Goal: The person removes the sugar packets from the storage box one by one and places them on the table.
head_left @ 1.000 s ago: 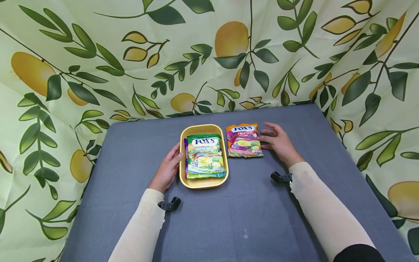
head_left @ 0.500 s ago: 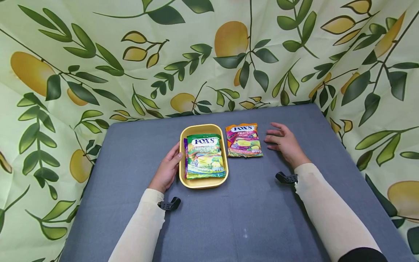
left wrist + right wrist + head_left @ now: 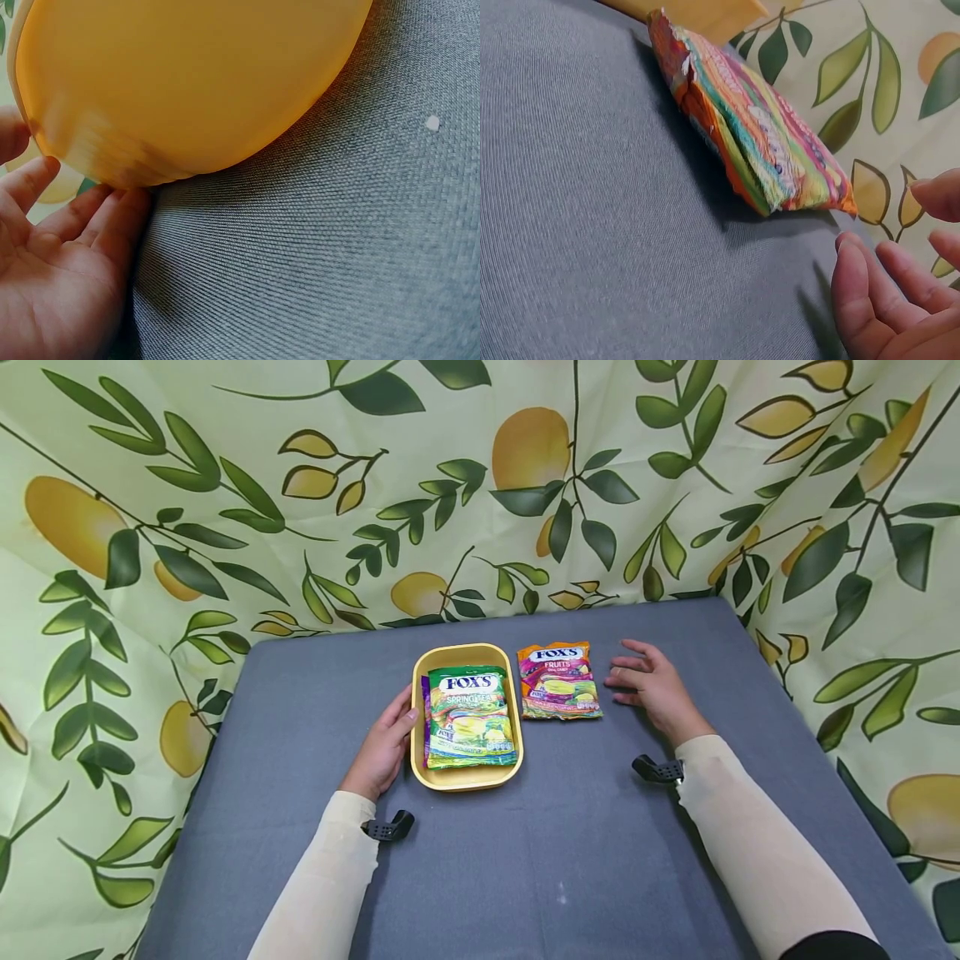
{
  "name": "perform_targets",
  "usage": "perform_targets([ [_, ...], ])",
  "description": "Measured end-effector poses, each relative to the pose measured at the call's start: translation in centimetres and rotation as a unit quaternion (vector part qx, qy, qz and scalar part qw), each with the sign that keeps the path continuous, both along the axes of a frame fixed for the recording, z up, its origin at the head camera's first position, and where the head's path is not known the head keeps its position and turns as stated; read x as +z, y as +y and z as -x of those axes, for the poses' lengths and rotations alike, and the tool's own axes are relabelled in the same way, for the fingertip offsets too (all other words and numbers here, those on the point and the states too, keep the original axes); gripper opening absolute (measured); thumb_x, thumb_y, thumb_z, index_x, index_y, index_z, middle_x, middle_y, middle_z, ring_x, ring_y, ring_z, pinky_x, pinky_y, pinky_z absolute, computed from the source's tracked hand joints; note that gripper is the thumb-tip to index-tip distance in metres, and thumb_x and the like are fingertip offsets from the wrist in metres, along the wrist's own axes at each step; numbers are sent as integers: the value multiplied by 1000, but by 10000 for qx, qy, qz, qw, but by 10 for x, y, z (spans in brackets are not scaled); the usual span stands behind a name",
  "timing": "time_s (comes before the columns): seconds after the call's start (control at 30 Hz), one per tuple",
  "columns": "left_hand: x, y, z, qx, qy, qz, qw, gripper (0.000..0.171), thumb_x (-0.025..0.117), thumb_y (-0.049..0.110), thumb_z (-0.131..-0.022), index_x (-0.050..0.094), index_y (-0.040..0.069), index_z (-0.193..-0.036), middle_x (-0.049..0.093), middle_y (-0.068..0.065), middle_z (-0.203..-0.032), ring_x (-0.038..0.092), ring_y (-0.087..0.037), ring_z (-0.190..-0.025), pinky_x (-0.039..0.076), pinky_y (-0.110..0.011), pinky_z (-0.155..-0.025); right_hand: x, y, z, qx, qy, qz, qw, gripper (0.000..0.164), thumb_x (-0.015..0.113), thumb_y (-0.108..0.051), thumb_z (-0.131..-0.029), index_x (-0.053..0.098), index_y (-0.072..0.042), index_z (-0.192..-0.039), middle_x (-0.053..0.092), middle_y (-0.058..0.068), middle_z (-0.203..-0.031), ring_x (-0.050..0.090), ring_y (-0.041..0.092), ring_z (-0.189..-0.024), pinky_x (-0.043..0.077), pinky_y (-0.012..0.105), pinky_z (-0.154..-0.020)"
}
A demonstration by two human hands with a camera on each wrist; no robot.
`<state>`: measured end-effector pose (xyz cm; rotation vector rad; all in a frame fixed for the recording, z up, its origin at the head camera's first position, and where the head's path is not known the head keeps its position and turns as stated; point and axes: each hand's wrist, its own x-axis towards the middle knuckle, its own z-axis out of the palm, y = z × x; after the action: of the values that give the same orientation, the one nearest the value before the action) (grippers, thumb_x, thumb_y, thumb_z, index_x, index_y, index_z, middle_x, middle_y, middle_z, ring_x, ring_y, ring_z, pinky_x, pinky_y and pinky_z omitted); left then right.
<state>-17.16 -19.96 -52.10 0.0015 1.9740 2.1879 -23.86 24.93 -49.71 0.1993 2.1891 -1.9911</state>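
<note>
A yellow plastic tray (image 3: 468,782) holds a green Fox's Spring Tea candy bag (image 3: 471,718), which lies over a purple packet (image 3: 426,706) showing only along its left edge. My left hand (image 3: 381,750) rests against the tray's left side, its extended fingers touching the outer wall. In the left wrist view the fingertips meet that curved yellow wall low down, near the cloth. Right of the tray lies an orange and magenta Fox's Fruits candy bag (image 3: 559,681). My right hand (image 3: 656,689) is just right of this bag, fingers spread and holding nothing; a gap separates them in the right wrist view.
Grey-blue cloth covers the table (image 3: 480,877). Behind it and along both sides hangs a fabric backdrop (image 3: 450,460) printed with lemons and leaves. A small white speck (image 3: 433,123) lies on the cloth near the tray.
My right hand has drawn away to the right from the Fruits candy bag and then stayed nearly still. The left hand, tray and bags have not visibly moved.
</note>
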Motion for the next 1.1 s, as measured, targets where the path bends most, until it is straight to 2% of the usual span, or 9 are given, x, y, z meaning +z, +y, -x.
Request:
perform_targets([
  [0.33,0,0,0,-11,-1,15,10000,61,50,23,-118,29,17,-174,32,-5,-175,35,-21,-156,31,-44,-126,16,-15,-4,320,123,91,9994,73,61,-17,-114,21,-17,-175,47,23,-159,65,37,-128,63,38,-91],
  [0.6,0,0,0,-11,-24,38,10000,61,50,24,-118,28,18,-175,30,-5,-176,34,-21,-157,30,-44,-126,33,-38,-10,763,378,152,9963,71,60,-14,-113,23,-13,-173,48,26,-154,64,41,-127,63,40,-90],
  [0.7,1,0,-1,-19,-42,-3,10000,61,49,24,-118,28,17,-175,31,-5,-176,34,-22,-157,31,-45,-126,36,-48,-12,871,462,174,9950,68,60,-12,-113,25,-11,-172,49,27,-152,64,44,-126,64,42,-89],
  [0.93,2,-1,-1,-8,-133,26,9999,60,50,26,-118,29,19,-174,31,-3,-175,35,-20,-156,32,-43,-125,44,-73,-20,1195,470,289,9913,68,62,-10,-111,29,-11,-171,51,24,-153,68,40,-122,63,49,-90],
  [1.1,2,0,-1,-4,-153,-8,9999,60,50,25,-118,29,19,-174,31,-3,-175,35,-21,-156,33,-44,-125,54,-94,-27,1479,590,483,9861,67,63,-5,-109,32,-9,-169,50,27,-154,65,47,-124,59,61,-93],
])
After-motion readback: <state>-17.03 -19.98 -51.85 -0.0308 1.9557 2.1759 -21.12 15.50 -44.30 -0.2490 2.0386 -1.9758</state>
